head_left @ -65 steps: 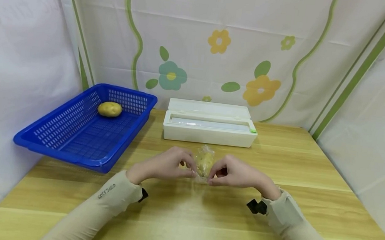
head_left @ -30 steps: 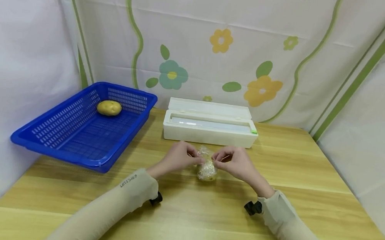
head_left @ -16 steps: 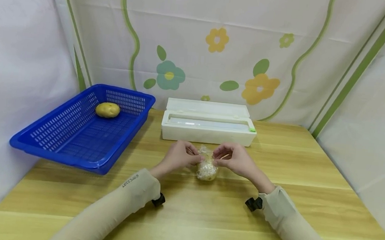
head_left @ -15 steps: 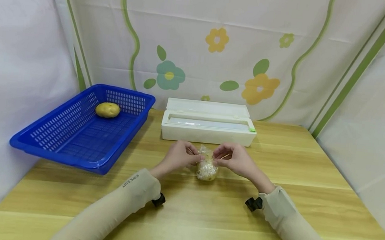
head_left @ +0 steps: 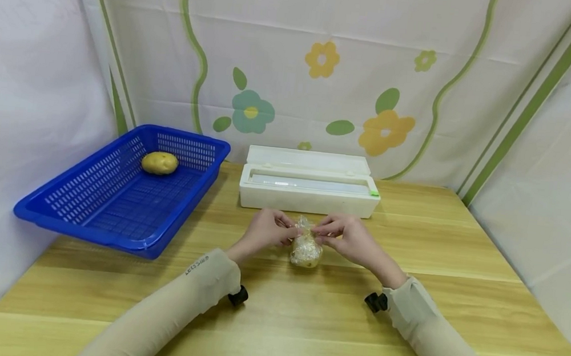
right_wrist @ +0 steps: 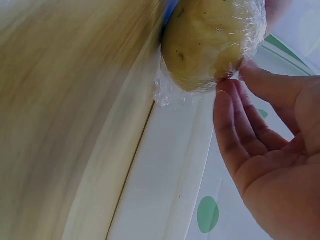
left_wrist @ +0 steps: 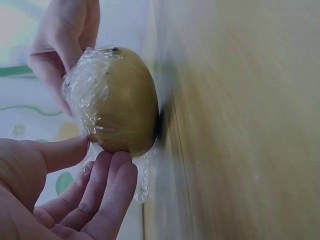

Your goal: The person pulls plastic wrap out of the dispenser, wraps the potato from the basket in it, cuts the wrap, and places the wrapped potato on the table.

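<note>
Pinching plastic wrap (left_wrist: 90, 92), your left hand (head_left: 265, 231) and right hand (head_left: 352, 240) now sit at the potato's (left_wrist: 132, 102) far end, no longer the near one, which seems covered through glare.

Left hand (head_left: 266, 230) and right hand (head_left: 349, 240) pinch what looks like cling film (head_left: 304, 223) round a potato (head_left: 310, 262) near an open white dispenser (head_left: 309, 201).

Blue basket (head_left: 134, 205) left of open white box (head_left: 306, 202), flowered cloth (head_left: 277, 51) behind
</note>
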Motion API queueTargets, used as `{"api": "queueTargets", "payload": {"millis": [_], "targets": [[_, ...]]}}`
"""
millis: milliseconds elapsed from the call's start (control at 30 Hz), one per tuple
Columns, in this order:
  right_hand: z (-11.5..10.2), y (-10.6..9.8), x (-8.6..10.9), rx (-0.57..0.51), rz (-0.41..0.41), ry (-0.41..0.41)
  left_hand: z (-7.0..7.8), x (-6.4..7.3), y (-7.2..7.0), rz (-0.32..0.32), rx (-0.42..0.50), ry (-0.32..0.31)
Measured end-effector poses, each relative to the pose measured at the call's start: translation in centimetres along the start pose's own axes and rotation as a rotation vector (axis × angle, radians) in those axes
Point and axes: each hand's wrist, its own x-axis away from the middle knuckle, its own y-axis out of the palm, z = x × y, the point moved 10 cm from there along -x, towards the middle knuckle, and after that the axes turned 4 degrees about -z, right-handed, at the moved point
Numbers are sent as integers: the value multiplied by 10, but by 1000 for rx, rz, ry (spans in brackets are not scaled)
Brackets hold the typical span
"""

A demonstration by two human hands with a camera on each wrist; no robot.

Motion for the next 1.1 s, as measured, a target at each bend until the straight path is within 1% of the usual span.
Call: {"api": "queueTargets", "payload": {"millis": [100, 233, 333, 433, 533, 633, 767, 900, 933, 1000, 1100], "targets": [[-1, 2, 0, 28, -27, -1, -3, 0, 0, -7, 51, -14], [0, 2, 2, 12, -44, 9, -5, 1, -1, -4, 107, -29], [0, 1, 2, 7, -59, -13, -1, 1, -1, -1, 110, -1], [1, 0, 2, -8, -85, -24, 6, 3, -1, 6, 74, 45], [3, 0, 3, -24, -117, -20, 10, 6, 1, 7, 51, 76], [4, 0, 4, -31, -148, -25, 15, 10, 4, -18, 0, 114], [4, 0, 6, -44, -176, -43, 20, 11, 9, -73, -70, 152], [6, -1, 6, -52, -179, -42, 21, 11, 13, -111, -96, 151], [7, -1, 6, -53, -179, -38, 21, 11, 13, -116, -124, 157], [8, -1, 6, -50, -177, -32, 25, 12, 15, -131, -196, 194], [9, 1, 6, -30, -179, -27, 33, 17, 20, -165, -360, 287]]}}
